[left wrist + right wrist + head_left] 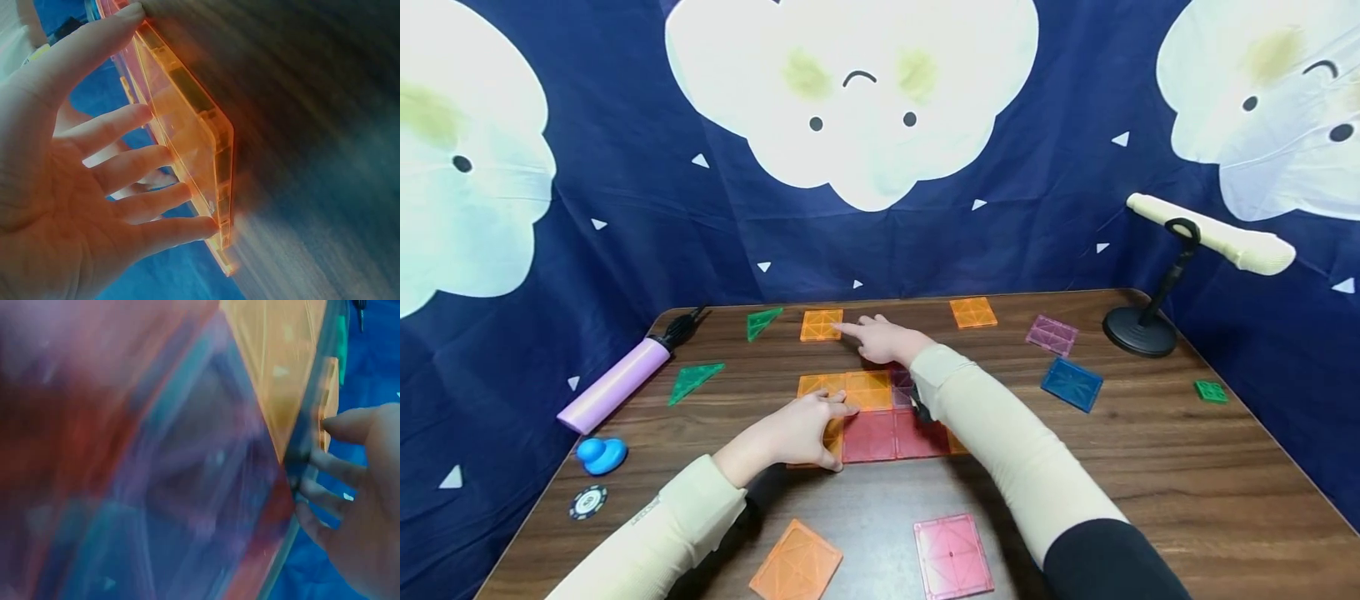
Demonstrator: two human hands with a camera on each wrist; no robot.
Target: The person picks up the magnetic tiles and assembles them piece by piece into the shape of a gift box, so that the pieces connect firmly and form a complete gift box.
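Note:
My left hand [808, 431] rests with spread fingers on an orange square tile [832, 442] at the left end of a flat panel of translucent tiles. In the left wrist view, the fingertips meet that tile's face and the thumb lies along its edge. Two red tiles [869, 436] sit beside it, with orange tiles [868, 390] and a purple tile [901, 387] behind, the latter partly hidden by my right sleeve. My right hand [883, 339] reaches over the panel, an extended digit touching a loose orange tile [821, 326] at the back; the right wrist view also shows this contact.
Nearer me lie an orange tile [797, 562] and a pink tile [953, 556]. Green triangles [695, 381], a pink pump [615, 385], a blue duck [602, 455] and a poker chip [587, 502] are leftward. Rightward are a blue tile [1072, 384] and a black stand [1142, 332].

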